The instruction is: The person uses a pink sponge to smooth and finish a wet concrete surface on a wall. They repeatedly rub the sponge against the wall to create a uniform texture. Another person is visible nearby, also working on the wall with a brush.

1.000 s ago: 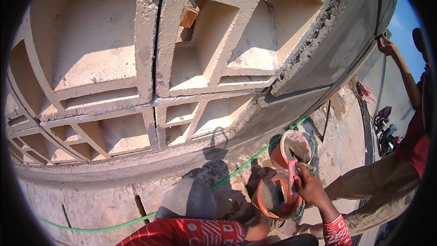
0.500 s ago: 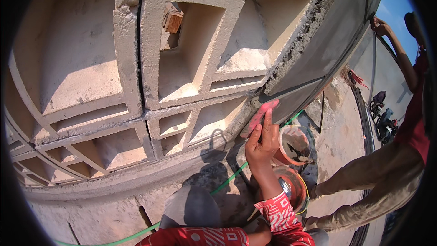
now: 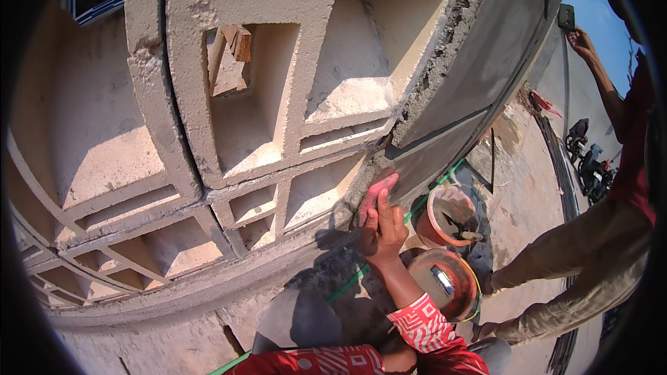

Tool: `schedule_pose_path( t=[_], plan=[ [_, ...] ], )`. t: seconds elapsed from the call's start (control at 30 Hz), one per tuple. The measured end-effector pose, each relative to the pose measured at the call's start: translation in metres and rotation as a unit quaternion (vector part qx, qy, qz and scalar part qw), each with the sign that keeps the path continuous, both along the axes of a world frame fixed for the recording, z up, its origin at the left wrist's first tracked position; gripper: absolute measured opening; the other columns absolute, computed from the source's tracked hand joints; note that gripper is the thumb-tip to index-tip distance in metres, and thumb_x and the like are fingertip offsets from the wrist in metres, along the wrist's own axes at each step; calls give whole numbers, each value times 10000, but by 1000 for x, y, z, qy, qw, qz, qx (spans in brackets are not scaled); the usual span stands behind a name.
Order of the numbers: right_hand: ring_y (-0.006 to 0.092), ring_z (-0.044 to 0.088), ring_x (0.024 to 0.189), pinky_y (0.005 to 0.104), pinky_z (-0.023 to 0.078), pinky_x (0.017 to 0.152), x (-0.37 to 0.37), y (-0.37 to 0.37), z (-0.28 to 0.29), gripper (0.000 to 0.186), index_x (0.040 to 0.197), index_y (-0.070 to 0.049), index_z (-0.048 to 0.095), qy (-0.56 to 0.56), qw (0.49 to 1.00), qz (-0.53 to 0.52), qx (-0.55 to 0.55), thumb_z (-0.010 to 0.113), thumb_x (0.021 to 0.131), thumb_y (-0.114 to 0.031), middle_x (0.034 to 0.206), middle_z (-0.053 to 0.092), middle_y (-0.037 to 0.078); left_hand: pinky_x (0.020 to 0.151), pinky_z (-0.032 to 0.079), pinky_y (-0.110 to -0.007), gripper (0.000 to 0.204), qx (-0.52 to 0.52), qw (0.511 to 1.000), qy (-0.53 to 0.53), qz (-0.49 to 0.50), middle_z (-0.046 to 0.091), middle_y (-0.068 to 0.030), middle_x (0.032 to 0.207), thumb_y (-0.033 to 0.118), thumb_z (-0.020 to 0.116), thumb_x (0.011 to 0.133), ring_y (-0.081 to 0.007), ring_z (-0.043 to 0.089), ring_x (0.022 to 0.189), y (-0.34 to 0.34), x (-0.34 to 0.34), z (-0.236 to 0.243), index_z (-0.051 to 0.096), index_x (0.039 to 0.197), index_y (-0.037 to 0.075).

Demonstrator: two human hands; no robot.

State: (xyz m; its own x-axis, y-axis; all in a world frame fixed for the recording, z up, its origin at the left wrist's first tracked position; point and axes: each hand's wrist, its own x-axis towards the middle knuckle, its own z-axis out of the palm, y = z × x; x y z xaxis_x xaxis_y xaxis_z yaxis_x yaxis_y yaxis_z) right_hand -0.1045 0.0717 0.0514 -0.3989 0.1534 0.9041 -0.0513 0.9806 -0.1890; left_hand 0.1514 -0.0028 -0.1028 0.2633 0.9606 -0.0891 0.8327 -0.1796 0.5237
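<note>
My right hand grips a flat pink sponge-like piece, its fingers closed round the lower part. The piece is beside the rough mortar edge, where the cream breeze-block wall meets the grey plastered wall; whether it touches cannot be made out. Of my left hand, little shows at the bottom beyond the red patterned sleeve; its fingers are hidden behind my right sleeve.
Two orange buckets stand right of my hand: one with a tool inside, another holding a shiny metal thing. A green hose runs along the wall's foot. Another person stands at right, one hand raised with a dark object.
My right hand and the pink piece have moved slightly left and down in the picture. The view has shifted, and a dark object now shows at the other person's raised hand.
</note>
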Motion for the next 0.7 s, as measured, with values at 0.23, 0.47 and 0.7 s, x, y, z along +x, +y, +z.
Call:
schedule_pose_path(
  t=[0.23,0.47,0.7],
  plan=[
    [226,521,574,348,420,508,5,-8,5,434,1417,-37,596,-9,1000,16,18,611,984,-73,769,510,93,921,520,-451,374,-16,999,-45,8,678,-122,1152,213,657,939,-311,645,1065,-1,1,-3,616,1250,10],
    [223,529,569,338,449,514,-14,12,24,492,1415,-79,612,45,999,-7,2,702,934,-121,769,540,83,933,516,-444,390,-32,995,-93,16,666,-125,1179,217,654,946,-308,637,1084,-3,-6,-5,597,1272,11],
    [228,540,579,333,457,523,-15,28,16,475,1380,-131,656,68,995,-34,-63,724,910,-123,777,548,78,946,513,-437,407,-51,990,-133,22,654,-128,1206,220,652,953,-304,630,1102,-4,-12,-4,578,1295,11]
  ],
)
